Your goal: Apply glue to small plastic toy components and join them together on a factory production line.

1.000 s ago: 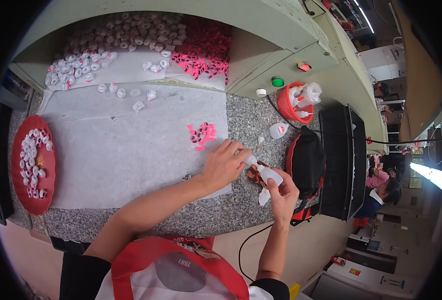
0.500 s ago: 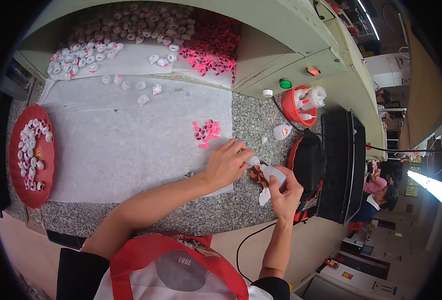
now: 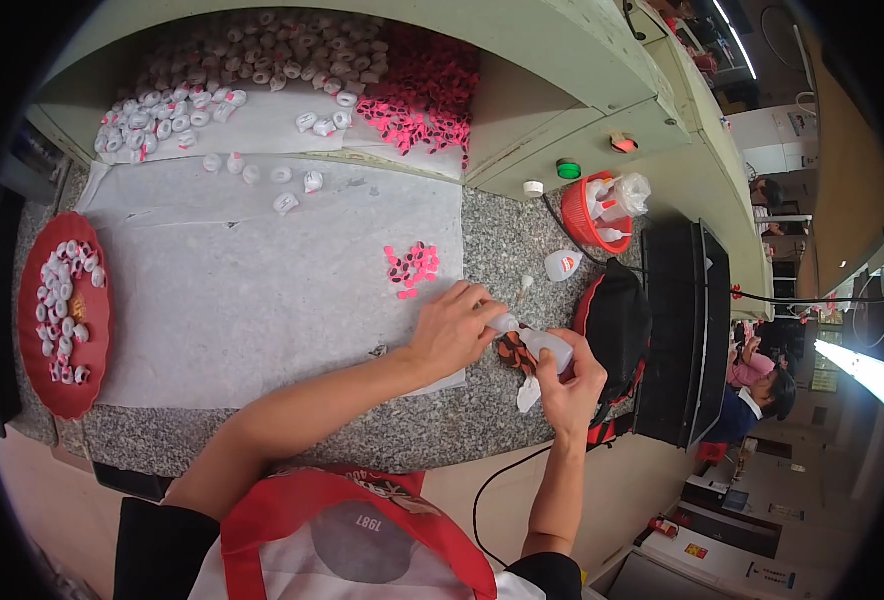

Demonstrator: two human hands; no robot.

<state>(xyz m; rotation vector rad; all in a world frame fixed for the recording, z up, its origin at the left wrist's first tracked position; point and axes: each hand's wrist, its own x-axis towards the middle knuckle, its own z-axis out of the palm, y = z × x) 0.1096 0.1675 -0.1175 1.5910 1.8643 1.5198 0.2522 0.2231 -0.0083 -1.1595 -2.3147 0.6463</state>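
Pinched between the fingertips of my left hand [image 3: 450,332] is a small white rounded piece [image 3: 503,323]. My right hand [image 3: 572,385] is closed around a translucent squeeze bottle [image 3: 550,347], its narrow end pointing at that piece; whether the tip touches it is too small to tell. Beneath the hands lies an orange-and-black patterned cloth [image 3: 515,352], with a scrap of white tissue [image 3: 529,394] beside it. Small pink pieces with dark marks [image 3: 412,268] are scattered on the white sheet [image 3: 262,290], just beyond my left hand.
A red oval tray [image 3: 72,402] holding several white pieces stands far left. Heaps of white pieces [image 3: 292,50] and pink pieces [image 3: 422,110] fill the shelf. A red basket [image 3: 584,215] of bottles, another bottle [image 3: 562,265] and a black bag [image 3: 617,320] stand right.
Both hands keep almost the same place and the same grip. The squeeze bottle has shifted only very slightly beside the white piece.
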